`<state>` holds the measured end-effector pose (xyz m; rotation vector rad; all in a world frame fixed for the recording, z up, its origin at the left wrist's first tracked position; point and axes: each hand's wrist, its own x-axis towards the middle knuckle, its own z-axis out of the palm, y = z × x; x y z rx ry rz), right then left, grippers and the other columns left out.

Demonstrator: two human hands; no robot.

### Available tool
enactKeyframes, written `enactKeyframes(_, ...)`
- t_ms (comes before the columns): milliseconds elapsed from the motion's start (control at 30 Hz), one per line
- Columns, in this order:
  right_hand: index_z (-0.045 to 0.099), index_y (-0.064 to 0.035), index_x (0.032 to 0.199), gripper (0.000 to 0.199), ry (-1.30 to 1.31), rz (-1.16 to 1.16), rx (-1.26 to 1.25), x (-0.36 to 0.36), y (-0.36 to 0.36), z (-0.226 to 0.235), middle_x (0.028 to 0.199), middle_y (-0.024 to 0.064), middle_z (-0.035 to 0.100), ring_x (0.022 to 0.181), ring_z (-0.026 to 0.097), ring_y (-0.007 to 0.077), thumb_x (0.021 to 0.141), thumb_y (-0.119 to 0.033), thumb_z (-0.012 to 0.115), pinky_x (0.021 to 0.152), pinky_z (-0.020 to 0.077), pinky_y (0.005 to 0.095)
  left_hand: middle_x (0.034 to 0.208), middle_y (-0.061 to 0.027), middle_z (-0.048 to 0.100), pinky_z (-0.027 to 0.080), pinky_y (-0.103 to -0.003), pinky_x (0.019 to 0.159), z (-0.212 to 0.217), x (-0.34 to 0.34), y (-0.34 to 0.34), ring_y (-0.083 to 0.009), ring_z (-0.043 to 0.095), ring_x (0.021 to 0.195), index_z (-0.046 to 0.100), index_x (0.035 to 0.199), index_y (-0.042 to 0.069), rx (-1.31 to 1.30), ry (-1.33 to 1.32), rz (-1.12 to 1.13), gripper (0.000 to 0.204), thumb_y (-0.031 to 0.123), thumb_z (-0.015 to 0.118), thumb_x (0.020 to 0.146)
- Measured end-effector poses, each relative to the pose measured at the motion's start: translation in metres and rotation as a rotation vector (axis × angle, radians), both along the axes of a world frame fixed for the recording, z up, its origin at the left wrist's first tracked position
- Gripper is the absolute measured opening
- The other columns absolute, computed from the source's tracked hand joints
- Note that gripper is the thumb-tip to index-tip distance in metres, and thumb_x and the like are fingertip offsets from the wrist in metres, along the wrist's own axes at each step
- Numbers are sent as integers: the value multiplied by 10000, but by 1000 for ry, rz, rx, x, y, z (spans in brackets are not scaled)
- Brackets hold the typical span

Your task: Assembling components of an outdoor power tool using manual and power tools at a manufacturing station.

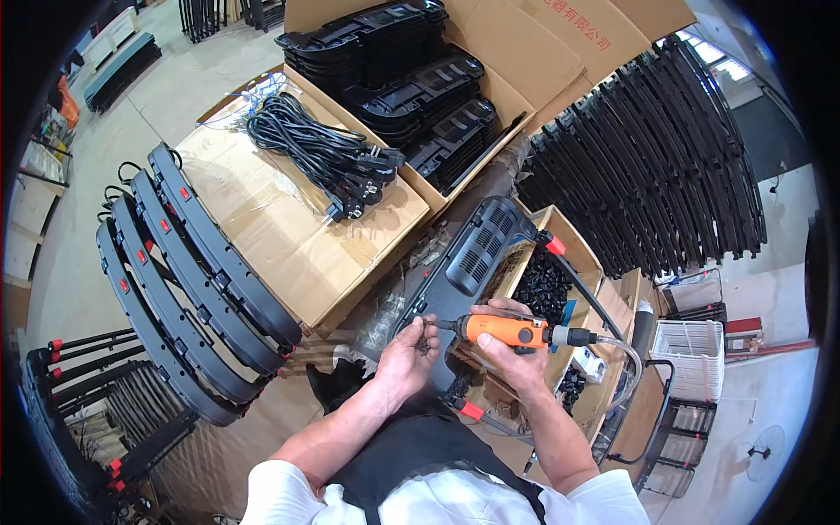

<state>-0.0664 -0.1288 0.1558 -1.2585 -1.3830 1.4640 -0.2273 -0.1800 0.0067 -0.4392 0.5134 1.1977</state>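
Note:
My right hand (pixel 518 366) is wrapped round an orange pneumatic screwdriver (pixel 500 331), its hose leading off to the right. The tool points left, its tip close to the fingers of my left hand (pixel 405 357). Those fingers are pinched together at the bit; whatever they hold is too small to make out. Under both hands lies a black plastic machine housing (pixel 484 249) with a slotted vent at its far end and red-tipped black tubes at its right side. My left hand is over its near left edge.
Beyond the housing, a wooden box (pixel 604 302) holds small black parts. Bundled power cords (pixel 315 149) lie on a cardboard box (pixel 262 219); black covers (pixel 411 83) fill an open carton behind. Curved black frames (pixel 188 280) stand at left, more stacked frames (pixel 647 157) at far right.

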Motion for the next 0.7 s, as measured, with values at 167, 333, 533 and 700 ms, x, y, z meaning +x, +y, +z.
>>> enactKeyframes(167, 548, 18, 1374, 565, 38, -4, 22, 3, -4, 0, 1308, 195, 697, 1201, 685, 250, 880, -34, 818, 1037, 576, 388, 924, -17, 682, 556, -291, 775, -2, -2, -1, -153, 626, 819, 661, 1255, 64, 39, -37, -42, 294, 297, 643, 1076)
enactKeyframes(333, 537, 6, 1386, 561, 7, 6, -2, 0, -8, -13, 1339, 184, 683, 1236, 668, 243, 895, -25, 804, 1073, 552, 383, 913, 7, 617, 513, -299, 787, 0, 4, -4, -140, 573, 822, 611, 1348, 64, 80, -107, -7, 356, 301, 625, 1083)
enactKeyframes(533, 527, 6, 1386, 546, -96, 22, 64, -14, -11, -33, 1353, 168, 678, 1273, 647, 228, 914, -44, 795, 1126, 508, 378, 903, 17, 592, 490, -284, 771, -1, 1, 5, -129, 549, 812, 561, 1383, 58, 46, -57, 23, 334, 201, 604, 1085)
enactKeyframes(700, 522, 5, 1396, 554, -157, 61, 64, -22, -5, -31, 1355, 165, 678, 1280, 643, 230, 916, -51, 794, 1125, 509, 381, 910, 14, 594, 498, -279, 778, -5, -2, 9, -121, 559, 821, 533, 1397, 42, 18, -40, -5, 348, 162, 597, 1077)
